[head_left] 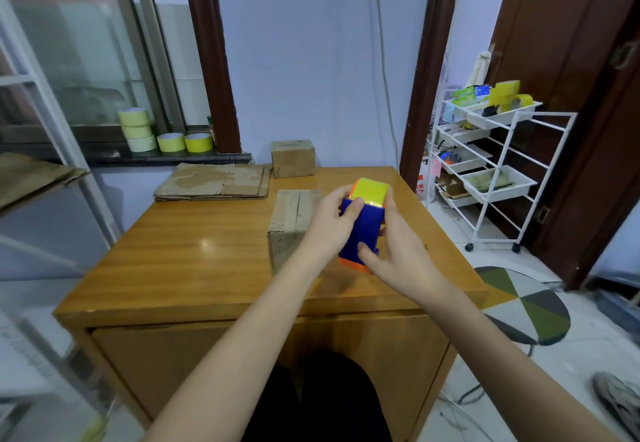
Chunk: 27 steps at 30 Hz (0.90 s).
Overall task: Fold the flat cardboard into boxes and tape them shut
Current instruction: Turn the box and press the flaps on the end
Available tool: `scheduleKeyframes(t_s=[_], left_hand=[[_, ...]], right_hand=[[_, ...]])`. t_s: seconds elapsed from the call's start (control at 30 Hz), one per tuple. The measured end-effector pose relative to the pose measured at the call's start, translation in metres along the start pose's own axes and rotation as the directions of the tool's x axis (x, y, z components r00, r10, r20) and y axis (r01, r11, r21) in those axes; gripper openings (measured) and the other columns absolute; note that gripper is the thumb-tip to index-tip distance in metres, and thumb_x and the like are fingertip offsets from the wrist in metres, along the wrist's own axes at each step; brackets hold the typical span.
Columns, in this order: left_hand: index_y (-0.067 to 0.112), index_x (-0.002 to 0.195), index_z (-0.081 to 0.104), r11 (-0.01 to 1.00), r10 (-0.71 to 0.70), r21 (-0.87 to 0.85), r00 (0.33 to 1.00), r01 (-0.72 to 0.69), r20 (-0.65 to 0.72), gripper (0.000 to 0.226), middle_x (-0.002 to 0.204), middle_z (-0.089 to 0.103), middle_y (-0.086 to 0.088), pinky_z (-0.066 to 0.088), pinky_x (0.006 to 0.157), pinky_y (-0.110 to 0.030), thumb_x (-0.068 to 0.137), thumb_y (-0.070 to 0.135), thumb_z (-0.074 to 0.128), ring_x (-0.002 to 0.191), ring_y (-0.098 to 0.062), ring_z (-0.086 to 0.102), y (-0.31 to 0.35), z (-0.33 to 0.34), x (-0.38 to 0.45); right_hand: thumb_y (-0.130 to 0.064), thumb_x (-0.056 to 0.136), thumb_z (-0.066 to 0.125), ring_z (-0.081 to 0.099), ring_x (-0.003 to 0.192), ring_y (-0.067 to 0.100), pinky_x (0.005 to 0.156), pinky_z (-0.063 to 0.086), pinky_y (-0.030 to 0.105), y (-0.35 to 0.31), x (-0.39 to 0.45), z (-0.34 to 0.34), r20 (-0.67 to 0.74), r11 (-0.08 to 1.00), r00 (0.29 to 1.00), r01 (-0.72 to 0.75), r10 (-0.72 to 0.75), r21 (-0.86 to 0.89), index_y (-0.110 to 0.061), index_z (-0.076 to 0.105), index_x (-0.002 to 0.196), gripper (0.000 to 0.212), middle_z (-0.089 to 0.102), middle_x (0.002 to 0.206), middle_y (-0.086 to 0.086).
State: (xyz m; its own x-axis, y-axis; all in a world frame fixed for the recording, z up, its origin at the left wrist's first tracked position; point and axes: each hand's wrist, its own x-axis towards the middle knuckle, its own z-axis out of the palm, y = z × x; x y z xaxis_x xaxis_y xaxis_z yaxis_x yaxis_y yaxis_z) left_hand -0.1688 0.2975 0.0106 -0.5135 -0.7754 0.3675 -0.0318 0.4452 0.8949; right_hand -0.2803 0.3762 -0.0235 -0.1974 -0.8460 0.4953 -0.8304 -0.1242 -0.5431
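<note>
Gripping tape dispenser, left hand, right hand, fingers curled

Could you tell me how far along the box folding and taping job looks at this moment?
Done: one folded box stands at the table's far edge. In hand: both the left hand and right hand grip the tape dispenser beside a second folded box, whose top flaps are closed; no tape shows on its seam. Left: taping that box and folding the flat cardboard stack.

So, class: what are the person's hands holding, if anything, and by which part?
Both hands hold the blue-and-orange plastic tape dispenser with its yellow roll: left hand on its upper left side, right hand round its right side, thumb on the blue body.
</note>
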Motion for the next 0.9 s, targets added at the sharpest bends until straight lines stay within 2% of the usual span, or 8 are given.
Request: scheduleKeyframes(t_s=[0.13,0.23,0.3,0.37,0.47,0.67,0.77,0.9], left_hand=[[0.012,0.117,0.061,0.999,-0.030,-0.018,0.997,0.029,-0.069,0.023,0.103,0.068,-0.001,0.049,0.078,-0.022,0.098,0.022,0.051,0.092,-0.013,0.063,0.001,-0.004,0.005],[0.015,0.099,0.064,0.988,-0.065,-0.143,0.996,0.055,-0.066,0.014,0.085,0.068,0.004,0.048,0.064,-0.016,0.098,0.021,0.051,0.073,-0.001,0.064,0.013,-0.014,0.007],[0.017,0.091,0.064,0.982,-0.072,-0.177,0.997,0.066,-0.030,0.015,0.079,0.066,0.007,0.049,0.063,-0.014,0.098,0.019,0.051,0.065,0.005,0.062,0.021,-0.021,0.010],[0.015,0.089,0.066,0.980,-0.071,-0.184,0.997,0.071,0.006,0.015,0.078,0.067,0.005,0.050,0.066,-0.016,0.097,0.017,0.053,0.066,0.002,0.062,0.025,-0.026,0.014],[0.005,0.098,0.066,0.972,-0.121,-0.199,0.992,0.122,0.019,0.013,0.079,0.068,0.001,0.050,0.058,-0.013,0.093,0.016,0.061,0.060,0.003,0.063,0.032,-0.035,0.016],[0.011,0.101,0.052,0.964,-0.211,-0.141,0.973,0.223,0.098,0.037,0.088,0.072,-0.009,0.054,0.063,-0.029,0.078,0.022,0.078,0.070,-0.018,0.068,0.037,-0.040,0.017],[-0.001,0.105,0.057,0.973,-0.162,-0.138,0.976,0.182,0.146,0.036,0.091,0.071,-0.019,0.055,0.068,-0.029,0.077,0.012,0.077,0.077,-0.019,0.069,0.042,-0.043,0.018],[-0.002,0.091,0.065,0.971,-0.139,-0.161,0.964,0.178,0.228,0.008,0.073,0.067,-0.013,0.054,0.056,-0.023,0.085,-0.005,0.061,0.064,-0.014,0.067,0.044,-0.049,0.014]], right_hand=[[-0.020,0.086,0.067,0.053,0.107,0.013,0.088,0.049,0.031,0.000,0.004,0.000,-0.151,0.994,0.982,0.109,-0.110,-0.015,-0.005,0.023,0.148,0.077,0.056,0.123,0.004],[-0.025,0.086,0.063,0.057,0.102,0.016,0.083,0.051,0.033,-0.002,0.007,-0.008,-0.118,0.932,0.925,0.356,-0.362,-0.071,-0.018,0.035,0.142,0.063,0.060,0.119,0.006],[-0.033,0.086,0.058,0.057,0.088,0.019,0.069,0.051,0.034,-0.002,0.011,-0.011,-0.089,0.831,0.848,0.482,-0.522,-0.279,-0.019,0.040,0.135,0.054,0.063,0.103,0.007],[-0.034,0.085,0.060,0.053,0.079,0.022,0.061,0.048,0.036,-0.003,0.018,-0.016,-0.236,0.769,0.760,0.485,-0.606,-0.417,-0.015,0.050,0.121,0.042,0.060,0.090,0.012],[-0.035,0.078,0.067,0.051,0.089,0.024,0.074,0.045,0.030,-0.010,0.031,-0.032,-0.393,0.808,0.709,0.474,-0.586,-0.350,-0.013,0.051,0.115,0.046,0.055,0.095,0.018],[-0.061,0.061,0.076,0.043,0.127,0.009,0.102,0.043,0.037,-0.032,0.069,-0.062,0.118,0.921,0.919,0.384,-0.375,-0.062,-0.021,0.022,0.149,0.111,0.043,0.138,0.002],[-0.067,0.055,0.078,0.054,0.112,0.008,0.091,0.048,0.031,-0.039,0.075,-0.056,0.321,0.891,0.864,0.441,-0.389,-0.107,-0.031,0.023,0.148,0.114,0.042,0.131,-0.006],[-0.078,0.061,0.056,0.058,0.087,0.015,0.072,0.046,0.026,-0.039,0.075,-0.044,0.322,0.799,0.816,0.558,-0.479,-0.225,-0.035,0.029,0.147,0.100,0.043,0.125,-0.001]])
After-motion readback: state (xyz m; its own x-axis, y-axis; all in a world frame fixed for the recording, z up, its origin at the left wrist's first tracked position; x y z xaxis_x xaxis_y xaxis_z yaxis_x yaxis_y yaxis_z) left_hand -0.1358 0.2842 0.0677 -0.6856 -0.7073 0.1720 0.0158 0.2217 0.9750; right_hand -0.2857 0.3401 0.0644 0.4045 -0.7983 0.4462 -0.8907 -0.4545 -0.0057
